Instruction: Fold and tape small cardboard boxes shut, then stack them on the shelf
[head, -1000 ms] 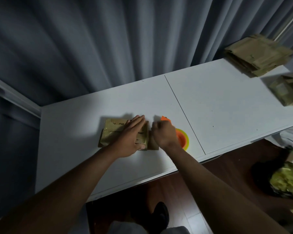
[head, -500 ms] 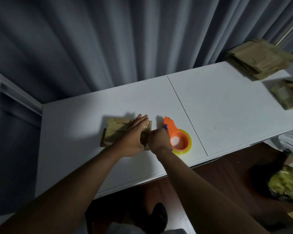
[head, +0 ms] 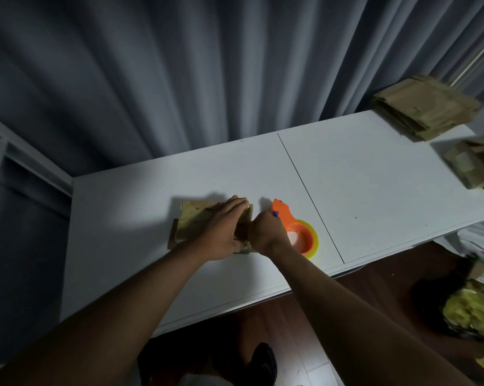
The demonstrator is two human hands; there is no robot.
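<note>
A small brown cardboard box (head: 196, 220) lies on the white table (head: 374, 176), near its front edge. My left hand (head: 221, 231) rests flat on top of it with straight fingers, pressing it down. With curled fingers, my right hand (head: 266, 232) grips the box's right end; the fingertips are hidden behind the knuckles. An orange tape dispenser (head: 298, 232) with a yellow-green roll lies on the table just right of my right hand, and neither hand touches it.
A stack of flattened cardboard boxes (head: 424, 110) sits at the table's far right corner, with more cardboard (head: 472, 168) at the right edge. A white frame (head: 1, 140) stands at the left. A green bag (head: 469, 310) lies on the dark wooden floor.
My right hand left the tape dispenser and moved left onto the box's right end. My left hand stayed flat on the box.
</note>
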